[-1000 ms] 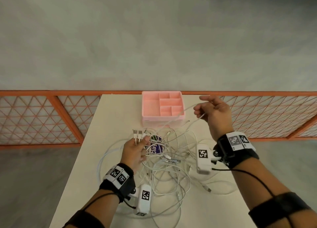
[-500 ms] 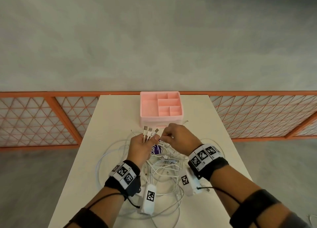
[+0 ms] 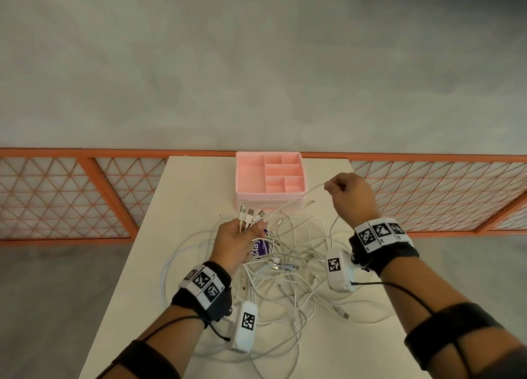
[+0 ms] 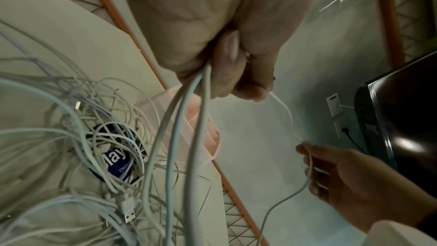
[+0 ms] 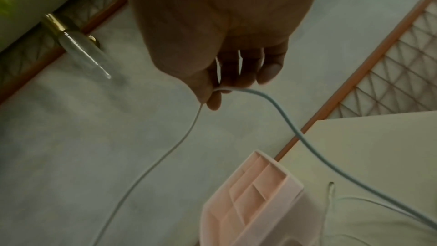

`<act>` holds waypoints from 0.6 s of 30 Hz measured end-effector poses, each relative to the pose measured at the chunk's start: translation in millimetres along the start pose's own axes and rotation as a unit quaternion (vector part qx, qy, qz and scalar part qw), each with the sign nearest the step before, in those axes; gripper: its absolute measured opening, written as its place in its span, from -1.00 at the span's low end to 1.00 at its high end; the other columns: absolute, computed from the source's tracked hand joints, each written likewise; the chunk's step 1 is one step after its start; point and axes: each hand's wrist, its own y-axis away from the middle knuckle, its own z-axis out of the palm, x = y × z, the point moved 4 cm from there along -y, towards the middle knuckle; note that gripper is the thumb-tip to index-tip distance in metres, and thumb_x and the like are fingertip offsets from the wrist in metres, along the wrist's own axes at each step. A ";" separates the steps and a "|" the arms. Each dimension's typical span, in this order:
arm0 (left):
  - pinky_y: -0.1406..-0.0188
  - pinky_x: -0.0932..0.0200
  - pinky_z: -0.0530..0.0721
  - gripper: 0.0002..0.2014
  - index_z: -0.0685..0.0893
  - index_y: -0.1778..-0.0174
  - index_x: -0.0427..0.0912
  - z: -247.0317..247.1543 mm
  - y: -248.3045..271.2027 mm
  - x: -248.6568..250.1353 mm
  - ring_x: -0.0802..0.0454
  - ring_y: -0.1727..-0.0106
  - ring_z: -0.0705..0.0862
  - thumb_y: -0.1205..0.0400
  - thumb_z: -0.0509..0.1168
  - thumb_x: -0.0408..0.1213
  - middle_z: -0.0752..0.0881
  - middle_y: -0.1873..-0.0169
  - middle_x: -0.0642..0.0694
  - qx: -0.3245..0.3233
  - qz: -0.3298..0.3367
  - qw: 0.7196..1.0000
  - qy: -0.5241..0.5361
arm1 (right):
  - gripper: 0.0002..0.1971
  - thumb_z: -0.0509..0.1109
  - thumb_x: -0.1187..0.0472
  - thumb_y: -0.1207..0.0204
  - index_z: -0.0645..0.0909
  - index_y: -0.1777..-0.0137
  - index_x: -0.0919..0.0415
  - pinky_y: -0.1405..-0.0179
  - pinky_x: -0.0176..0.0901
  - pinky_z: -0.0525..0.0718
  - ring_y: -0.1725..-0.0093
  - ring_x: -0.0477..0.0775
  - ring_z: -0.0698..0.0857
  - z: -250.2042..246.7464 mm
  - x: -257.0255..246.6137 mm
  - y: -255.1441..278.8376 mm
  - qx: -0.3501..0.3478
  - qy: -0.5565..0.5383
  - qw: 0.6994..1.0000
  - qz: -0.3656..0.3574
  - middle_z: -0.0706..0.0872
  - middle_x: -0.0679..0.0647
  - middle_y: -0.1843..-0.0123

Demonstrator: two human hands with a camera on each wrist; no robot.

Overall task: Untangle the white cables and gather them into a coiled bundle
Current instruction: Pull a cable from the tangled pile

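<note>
A tangle of white cables lies spread over the middle of the white table. My left hand hovers above the tangle's left side and grips several cables, their USB plugs sticking up past the fingers. In the left wrist view those cables hang down from the left hand. My right hand is raised to the right of the pink tray and pinches one thin cable between thumb and forefinger. The right wrist view shows this cable draped over the right hand's fingers.
A pink compartment tray stands at the table's far edge, just left of my right hand. A dark blue labelled object lies under the cables by my left hand. An orange lattice fence runs behind the table.
My right hand has moved from beside the left hand up and to the right, drawing one cable out of the tangle. The left hand still holds its plugs in about the same spot.
</note>
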 end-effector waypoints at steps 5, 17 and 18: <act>0.64 0.31 0.17 -0.72 0.75 0.02 -0.42 -9.0 2.3 -3.4 0.14 0.62 0.23 -0.67 0.39 -0.20 0.60 0.47 -0.07 0.009 -0.013 0.999 0.032 | -0.83 0.33 0.18 -0.63 0.73 -0.03 0.23 0.20 -0.04 0.65 0.23 0.15 0.69 -34.3 51.2 -3.0 0.116 -0.100 0.978 0.139 0.76 0.11 0.18; 0.68 0.39 0.14 -0.72 0.59 0.15 -0.26 -7.4 2.7 -3.1 0.20 0.66 0.21 -0.82 0.11 -0.25 0.31 0.61 0.06 0.025 -0.023 0.992 0.123 | -0.83 0.25 0.38 -0.70 0.55 -0.15 0.52 0.29 -0.25 0.74 0.50 0.02 0.68 -58.8 187.1 43.9 -0.002 -0.156 0.891 0.426 0.61 0.31 0.43; 0.68 0.38 0.15 -0.73 0.58 0.15 -0.26 -1.8 2.7 -0.6 0.19 0.65 0.21 -0.82 0.10 -0.28 0.30 0.60 0.05 0.014 -0.022 0.991 0.128 | -0.77 0.32 0.30 -0.69 0.56 -0.11 0.54 0.29 -0.17 0.76 0.50 0.08 0.68 -48.7 188.4 51.7 -0.021 -0.149 0.880 0.451 0.64 0.33 0.49</act>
